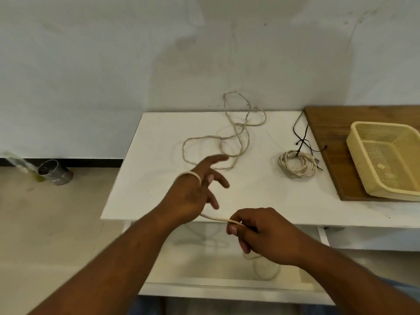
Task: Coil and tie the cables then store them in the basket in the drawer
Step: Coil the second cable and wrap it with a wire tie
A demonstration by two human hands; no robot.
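A cream cable (pixel 218 218) runs looped over the back of my left hand (pixel 195 192), whose fingers are spread, and on to my right hand (pixel 259 233), which pinches it just in front of the table edge. Its slack hangs down into the open drawer (pixel 204 264) below. A loose twisted beige cable (pixel 236 133) sprawls across the white table (pixel 141 178) behind my hands. A coiled cream cable (pixel 297 164), tied with a black cord, lies to the right. The yellow mesh basket (pixel 384 162) stands on a wooden board at the far right.
The wooden board (pixel 327 142) covers the table's right end. A black cord (pixel 300 133) trails from the coil toward the wall. On the floor at the left lie a metal can (pixel 54 172) and a plastic bottle (pixel 20 164).
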